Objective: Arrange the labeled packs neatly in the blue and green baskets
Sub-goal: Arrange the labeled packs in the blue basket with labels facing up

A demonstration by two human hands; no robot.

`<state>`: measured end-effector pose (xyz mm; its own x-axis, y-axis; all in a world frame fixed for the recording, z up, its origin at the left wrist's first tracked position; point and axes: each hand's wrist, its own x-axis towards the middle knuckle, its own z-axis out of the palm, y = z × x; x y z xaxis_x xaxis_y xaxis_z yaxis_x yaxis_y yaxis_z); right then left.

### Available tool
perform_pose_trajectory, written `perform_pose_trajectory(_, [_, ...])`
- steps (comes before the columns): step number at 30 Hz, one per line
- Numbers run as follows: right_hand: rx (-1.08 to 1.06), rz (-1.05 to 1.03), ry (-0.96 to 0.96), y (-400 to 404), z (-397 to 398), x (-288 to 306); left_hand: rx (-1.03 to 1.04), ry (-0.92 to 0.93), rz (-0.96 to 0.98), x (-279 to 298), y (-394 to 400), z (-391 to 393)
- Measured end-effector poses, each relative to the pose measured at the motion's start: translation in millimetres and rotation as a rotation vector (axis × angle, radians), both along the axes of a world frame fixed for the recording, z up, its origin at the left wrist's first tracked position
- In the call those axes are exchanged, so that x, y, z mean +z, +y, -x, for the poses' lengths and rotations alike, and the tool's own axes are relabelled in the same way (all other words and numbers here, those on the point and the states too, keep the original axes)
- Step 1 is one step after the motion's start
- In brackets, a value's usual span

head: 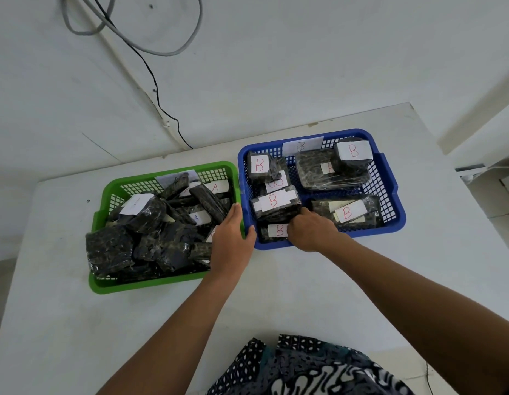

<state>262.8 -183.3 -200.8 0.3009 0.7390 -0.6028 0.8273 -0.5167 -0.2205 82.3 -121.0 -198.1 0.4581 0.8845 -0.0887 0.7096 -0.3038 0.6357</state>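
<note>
The green basket (150, 283) stands on the left, piled untidily with several dark packs labeled A (150, 215). Touching its right side is the blue basket (395, 195), which holds several dark packs labeled B (333, 172). My left hand (233, 240) grips the green basket's right wall, fingers inside and thumb outside toward the blue basket. My right hand (310, 230) is inside the blue basket at its front left. Its fingers are curled on a B pack (273, 206) that lies on top of another B pack (277, 230).
Both baskets sit on a white table (276, 303) pushed against a white wall. Grey and black cables (150, 67) hang on the wall behind. The table's right edge (447, 166) runs close past the blue basket. Patterned clothing (304, 366) shows at the bottom.
</note>
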Motion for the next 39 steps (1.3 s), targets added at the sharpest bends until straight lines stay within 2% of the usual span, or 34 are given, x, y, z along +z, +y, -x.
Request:
perform_pose_trajectory(3, [-0.019, -0.117, -0.012, -13.3, -5.3, 8.2, -0.012, -0.003, 0.01, 1.0, 2.2, 1.7])
perform_pose_trajectory(7, [-0.114, -0.443, -0.075, -29.0, -19.8, 22.0, -0.055, -0.041, 0.002, 11.1, 9.3, 4.2])
perform_pose_trajectory(11, [-0.097, -0.692, -0.114, -17.0, -17.3, 35.2, -0.14, 0.016, -0.192, 32.7, 30.4, 11.8])
perform_pose_trajectory(15, [0.026, -0.784, -0.096, 14.1, 15.4, 42.4, -0.189, 0.181, -0.395, 52.5, 63.1, 37.6])
perform_pose_trajectory(20, [0.2, -0.776, 0.002, 59.6, 70.7, 42.6, -0.136, 0.348, -0.468, 57.7, 87.6, 87.0])
perform_pose_trajectory(24, [0.242, -0.626, 0.041, 92.4, 105.2, 37.7, -0.127, 0.443, -0.435, 48.9, 90.9, 117.3])
perform_pose_trajectory(28, [0.21, -0.412, 0.001, 109.1, 121.2, 26.1, -0.148, 0.413, -0.45, 40.0, 91.5, 125.5])
perform_pose_trajectory(31, [0.167, -0.42, 0.027, 109.3, 122.7, 21.7, -0.162, 0.386, -0.459, 35.2, 91.7, 126.4])
perform_pose_trajectory(33, [0.053, -0.502, 0.167, 107.1, 120.1, 24.7, -0.175, 0.36, -0.465, 33.8, 92.0, 127.5])
perform_pose_trajectory(35, [-0.161, -0.566, 0.432, 105.6, 115.6, 33.5, -0.166, 0.291, -0.438, 35.7, 93.6, 126.9])
perform_pose_trajectory(38, [-0.461, -0.539, 0.883, 102.5, 107.3, 51.5, -0.096, 0.047, -0.316, 46.7, 99.3, 123.4])
perform_pose_trajectory(39, [-0.519, -0.524, 0.976, 100.6, 104.5, 57.2, -0.074, -0.05, -0.273, 50.9, 101.0, 122.2])
